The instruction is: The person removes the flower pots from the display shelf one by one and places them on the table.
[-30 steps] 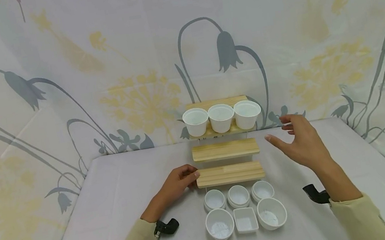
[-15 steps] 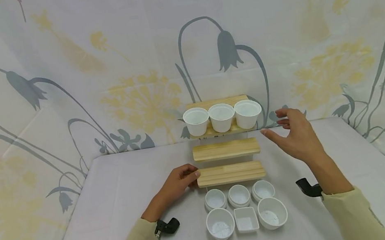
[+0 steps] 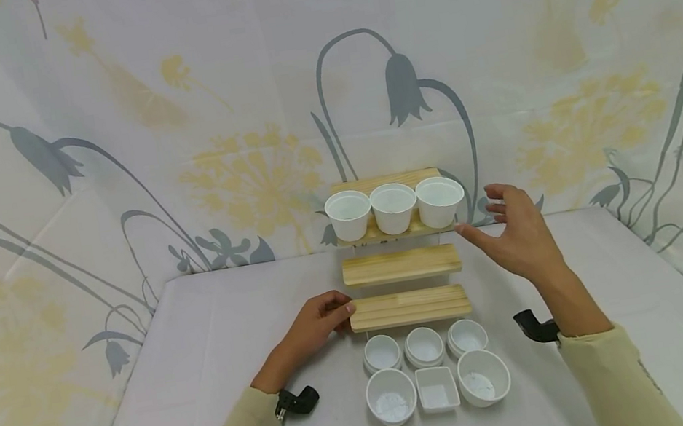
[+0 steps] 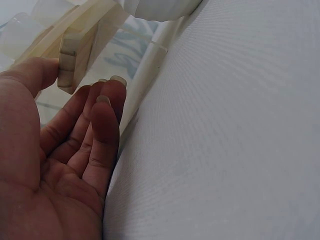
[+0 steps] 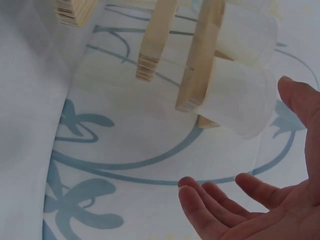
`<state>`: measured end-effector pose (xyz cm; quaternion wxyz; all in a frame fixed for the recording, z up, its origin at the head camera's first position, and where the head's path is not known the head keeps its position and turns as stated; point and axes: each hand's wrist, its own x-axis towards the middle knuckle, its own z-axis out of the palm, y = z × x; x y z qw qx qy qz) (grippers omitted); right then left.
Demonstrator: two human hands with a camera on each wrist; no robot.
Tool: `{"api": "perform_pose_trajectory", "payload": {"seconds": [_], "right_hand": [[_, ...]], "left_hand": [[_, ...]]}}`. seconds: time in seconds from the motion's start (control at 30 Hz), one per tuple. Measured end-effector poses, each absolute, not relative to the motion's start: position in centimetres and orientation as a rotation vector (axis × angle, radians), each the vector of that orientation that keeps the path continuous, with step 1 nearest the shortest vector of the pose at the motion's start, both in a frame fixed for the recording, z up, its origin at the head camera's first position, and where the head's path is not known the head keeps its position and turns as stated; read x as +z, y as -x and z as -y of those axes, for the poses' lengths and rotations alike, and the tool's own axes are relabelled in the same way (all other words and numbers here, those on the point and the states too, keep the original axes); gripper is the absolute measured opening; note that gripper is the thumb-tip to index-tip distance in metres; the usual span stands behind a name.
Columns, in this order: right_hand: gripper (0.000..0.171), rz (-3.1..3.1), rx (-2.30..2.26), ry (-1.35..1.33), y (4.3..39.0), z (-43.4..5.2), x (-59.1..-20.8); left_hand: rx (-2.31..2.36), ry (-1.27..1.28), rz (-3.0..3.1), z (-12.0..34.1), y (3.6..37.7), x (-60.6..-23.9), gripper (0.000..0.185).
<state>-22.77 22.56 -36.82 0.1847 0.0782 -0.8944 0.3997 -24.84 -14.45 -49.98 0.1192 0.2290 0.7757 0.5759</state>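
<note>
A three-tier wooden display rack (image 3: pixel 407 308) stands on the table, its boards rising in steps. At the left end of the lowest board is my left hand (image 3: pixel 317 325); the thumb lies against the board end (image 4: pixel 67 60) and the curled fingers reach beneath it. Three white plastic cups (image 3: pixel 394 209) stand in a row on the top tier. Just right of the rightmost cup (image 3: pixel 439 203), my right hand (image 3: pixel 520 234) is spread with thumb and fingers apart, holding nothing. In the right wrist view, this cup (image 5: pixel 235 97) lies between the thumb side and the fingers, apart from them.
In front of the rack, three small round white bowls (image 3: pixel 424 346) form one row. Nearer still are two larger white cups (image 3: pixel 391 397) (image 3: pixel 483 377) with a square white dish (image 3: pixel 437 389) between them. A flower-printed cloth (image 3: pixel 246 109) hangs close behind the rack.
My right hand has moved left and farther back, closer to the rightmost cup. The left hand stays at the lowest board, and the cups and bowls have not moved.
</note>
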Motion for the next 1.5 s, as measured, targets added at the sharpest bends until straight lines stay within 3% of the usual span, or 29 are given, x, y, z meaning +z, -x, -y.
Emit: {"api": "perform_pose_trajectory", "payload": {"seconds": [0.9, 1.5], "right_hand": [[0.088, 2.462, 1.248, -0.274, 24.7, -20.6, -36.9], [0.079, 2.366, 1.247, -0.294, 25.9, -19.3, -38.2]], "left_hand": [[1.681, -0.66, -2.272, 14.4, 24.8, -50.1, 0.025], [1.677, -0.672, -2.268, 14.6, 25.0, -50.3, 0.025]]}}
